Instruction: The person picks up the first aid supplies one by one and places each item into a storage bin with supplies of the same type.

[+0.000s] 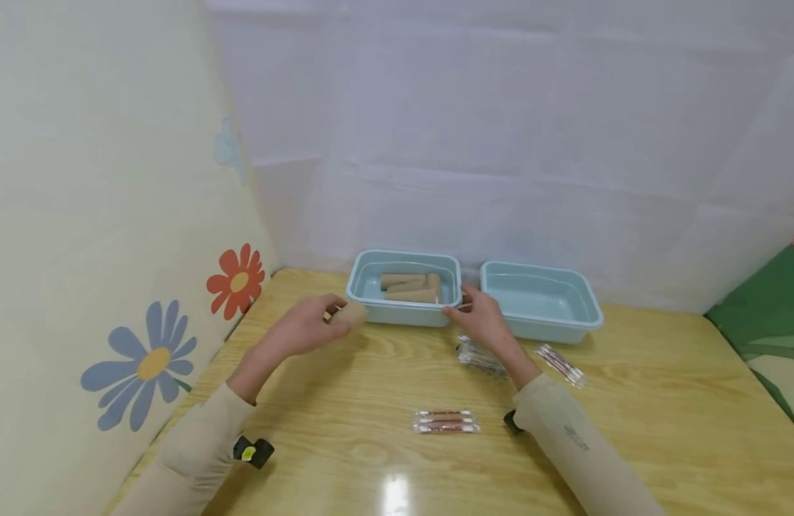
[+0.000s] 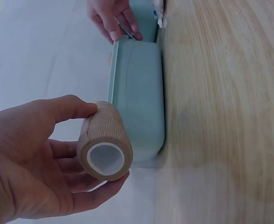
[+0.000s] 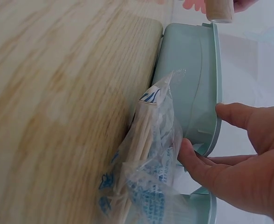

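This looks like a screened-off indoor corner (room type unclear), with a wood-grain bench [image 1: 345, 430], creased white sheeting [image 1: 436, 107] behind and a flower-decorated side wall [image 1: 81, 179].

Wood-grain counter [image 1: 345, 430]. Around clear bag of wooden sticks [image 1: 477, 357]: light-blue bin [image 1: 403, 314] at 10 o'clock, second bin [image 1: 545, 330] at 2, clear-wrapped swabs [image 1: 561, 364] at 3, red-brown swabs [image 1: 446, 421] at 7.

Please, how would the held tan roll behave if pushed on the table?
Laid sideways, the tan roll would probably roll, being cylindrical. Its white core looks hollow, so it may be light. Its wrinkled surface seems unlikely to slip.
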Demonstrator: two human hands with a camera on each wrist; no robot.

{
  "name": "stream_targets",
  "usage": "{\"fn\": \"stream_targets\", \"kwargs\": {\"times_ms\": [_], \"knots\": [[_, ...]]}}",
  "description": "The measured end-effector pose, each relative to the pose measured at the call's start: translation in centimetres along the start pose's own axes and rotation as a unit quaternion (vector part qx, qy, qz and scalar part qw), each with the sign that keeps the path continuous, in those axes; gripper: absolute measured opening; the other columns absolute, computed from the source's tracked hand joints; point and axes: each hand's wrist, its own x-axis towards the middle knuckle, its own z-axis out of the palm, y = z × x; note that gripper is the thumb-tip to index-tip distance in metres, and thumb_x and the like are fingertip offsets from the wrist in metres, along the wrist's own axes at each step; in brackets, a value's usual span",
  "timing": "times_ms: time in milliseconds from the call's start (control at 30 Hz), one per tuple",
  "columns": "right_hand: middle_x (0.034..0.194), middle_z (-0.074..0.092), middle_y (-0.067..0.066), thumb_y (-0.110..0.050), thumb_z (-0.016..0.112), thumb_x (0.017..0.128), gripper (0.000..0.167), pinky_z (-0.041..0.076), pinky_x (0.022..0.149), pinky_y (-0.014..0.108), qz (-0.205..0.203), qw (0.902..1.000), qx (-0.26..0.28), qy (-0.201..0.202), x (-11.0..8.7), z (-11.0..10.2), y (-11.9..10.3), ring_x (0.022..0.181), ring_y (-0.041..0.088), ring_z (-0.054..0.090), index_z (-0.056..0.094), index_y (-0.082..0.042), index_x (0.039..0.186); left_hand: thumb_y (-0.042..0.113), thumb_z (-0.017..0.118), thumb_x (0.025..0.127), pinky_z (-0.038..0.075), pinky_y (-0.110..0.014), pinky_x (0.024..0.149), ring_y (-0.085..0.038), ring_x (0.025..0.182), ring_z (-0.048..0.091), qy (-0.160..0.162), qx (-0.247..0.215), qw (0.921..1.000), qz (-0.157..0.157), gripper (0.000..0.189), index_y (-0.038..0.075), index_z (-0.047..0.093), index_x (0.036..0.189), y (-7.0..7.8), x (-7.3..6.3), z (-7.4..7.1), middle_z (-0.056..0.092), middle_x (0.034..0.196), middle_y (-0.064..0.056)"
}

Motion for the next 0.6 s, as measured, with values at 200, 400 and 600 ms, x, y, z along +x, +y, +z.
{"fn": "stream_targets", "kwargs": {"times_ms": [200,400,600], "knots": [[0.123,0.065,0.018,-0.024,0.072,0.099,0.058,0.057,0.083,0.045,-0.006,1.0,-0.001,0.0,0.1,0.51,-0.29,0.108,0.031,0.066,0.05,-0.005,0.149,0.025,0.067,0.097,0.056,-0.037,0.069,-0.026,0.088,0.065,0.007,-0.035,0.9993,0.014,0.045,-0.007,0.062,0.128,0.14,-0.38,-0.7,0.067,0.109,-0.019],[0.119,0.066,0.018,-0.024,0.072,0.098,0.057,0.057,0.082,0.045,-0.011,0.9999,0.0,0.003,0.19,0.85,-0.51,0.106,0.031,0.067,0.051,-0.004,0.147,0.03,0.068,0.099,0.057,-0.04,0.073,-0.03,0.095,0.066,0.026,-0.065,0.9976,-0.001,0.049,-0.005,0.059,0.133,-0.09,-0.33,-0.94,0.066,0.113,-0.018],[0.119,0.066,0.019,-0.023,0.072,0.098,0.057,0.057,0.081,0.045,-0.008,1.0,-0.003,0.004,-0.04,0.98,-0.54,0.106,0.032,0.067,0.052,-0.001,0.146,0.038,0.066,0.1,0.058,-0.045,0.078,-0.036,0.105,0.065,0.063,-0.077,0.995,0.007,0.059,-0.005,0.054,0.139,0.04,0.22,-0.76,0.063,0.124,-0.022]]}}
